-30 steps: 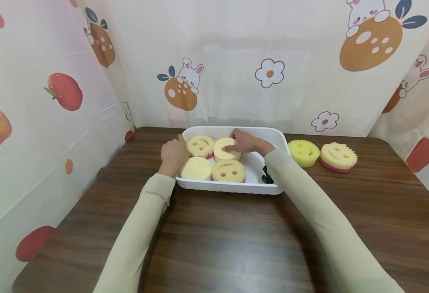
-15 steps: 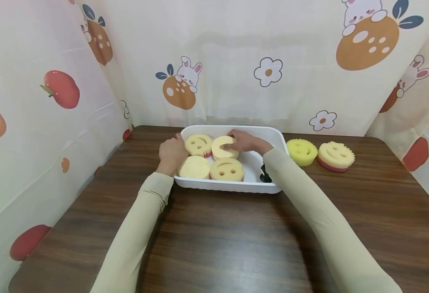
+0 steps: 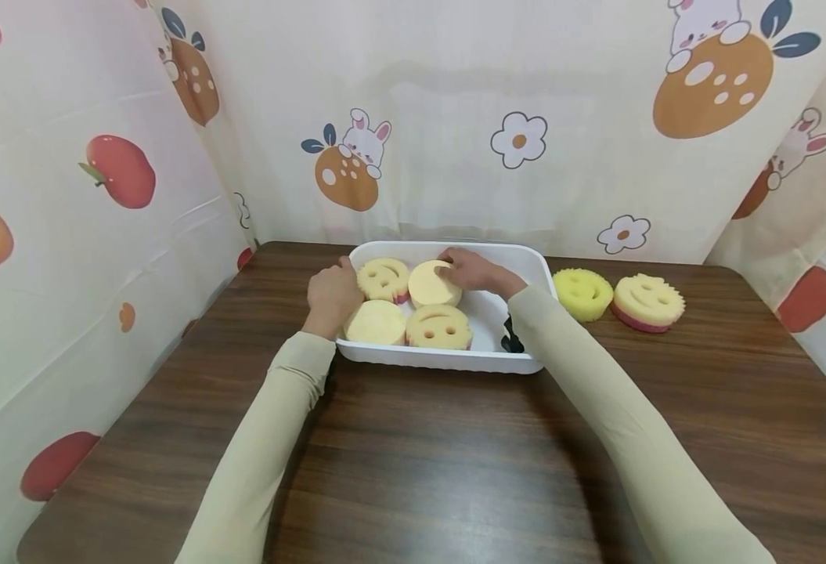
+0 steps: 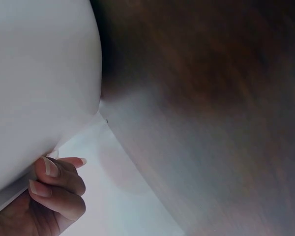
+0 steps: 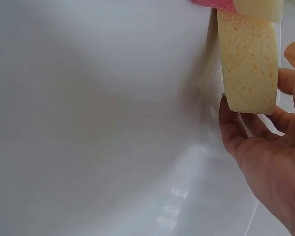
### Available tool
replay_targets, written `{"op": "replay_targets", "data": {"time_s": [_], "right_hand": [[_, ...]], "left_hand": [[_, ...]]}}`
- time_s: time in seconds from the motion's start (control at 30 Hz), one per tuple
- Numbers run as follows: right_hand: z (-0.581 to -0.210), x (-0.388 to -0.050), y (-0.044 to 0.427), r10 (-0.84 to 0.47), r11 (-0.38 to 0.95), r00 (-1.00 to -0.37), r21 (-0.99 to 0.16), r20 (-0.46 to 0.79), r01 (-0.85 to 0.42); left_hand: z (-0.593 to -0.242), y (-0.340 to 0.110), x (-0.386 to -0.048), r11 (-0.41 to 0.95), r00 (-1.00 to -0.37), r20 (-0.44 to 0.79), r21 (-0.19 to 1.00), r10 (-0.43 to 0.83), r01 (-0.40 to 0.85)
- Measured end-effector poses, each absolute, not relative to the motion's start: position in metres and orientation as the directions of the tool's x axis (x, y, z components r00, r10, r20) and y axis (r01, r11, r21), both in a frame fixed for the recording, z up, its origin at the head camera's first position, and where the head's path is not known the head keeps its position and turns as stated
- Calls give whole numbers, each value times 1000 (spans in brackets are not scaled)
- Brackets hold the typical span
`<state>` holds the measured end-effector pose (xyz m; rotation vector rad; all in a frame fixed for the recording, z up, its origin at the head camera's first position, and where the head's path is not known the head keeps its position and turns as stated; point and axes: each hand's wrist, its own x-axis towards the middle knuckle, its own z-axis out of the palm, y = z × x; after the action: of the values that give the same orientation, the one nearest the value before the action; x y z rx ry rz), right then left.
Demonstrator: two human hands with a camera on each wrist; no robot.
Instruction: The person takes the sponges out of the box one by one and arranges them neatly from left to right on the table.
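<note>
A white cloth printed with fruit (image 3: pixel 124 282) hangs along the left side of the dark brown wood-grain table (image 3: pixel 413 454). The person's left hand (image 3: pixel 333 299), at the end of a pale beige sleeve (image 3: pixel 261 439), has its fingers curled over the left rim of a white rectangular plastic tray (image 3: pixel 441 362), gripping it. Inside the tray, at left, a cream smiley-faced sponge with a pink underside (image 3: pixel 383 280) lies at the back, and a plain cream round sponge (image 3: pixel 376 323) lies in front of it. Next to the right, a second plain cream round sponge (image 3: pixel 435 286) is at the back, just behind a second cream smiley-faced sponge (image 3: pixel 439 329). The right hand (image 3: pixel 476 272) reaches in over the tray, its fingers grasping the far right edge of the second plain sponge; whether that sponge touches the tray floor, I cannot tell. A black object (image 3: pixel 511 338), partly hidden by the right sleeve (image 3: pixel 617 423), shows at the tray's right end. Beyond, on the table, are a bright yellow smiley-faced sponge (image 3: pixel 582 295), near the tray, and a cream smiley-faced sponge with a pink base (image 3: pixel 648 302) just beside it.
</note>
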<state>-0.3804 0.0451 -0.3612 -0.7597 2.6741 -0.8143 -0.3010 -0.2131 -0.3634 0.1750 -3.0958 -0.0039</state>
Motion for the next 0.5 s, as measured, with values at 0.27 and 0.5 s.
{"op": "replay_targets", "data": {"time_s": [0.27,0.5], "right_hand": [[-360,-380,48,-534,686,-843,-617,-67,-386],[-357,-378,47,-530,640,-848,-661,-11,-392]], "left_hand": [[-363,-212,-301,993,-993,38,2,-115,-115],[-361,-210,-299,993,-993,33,0,-117,-117]]}}
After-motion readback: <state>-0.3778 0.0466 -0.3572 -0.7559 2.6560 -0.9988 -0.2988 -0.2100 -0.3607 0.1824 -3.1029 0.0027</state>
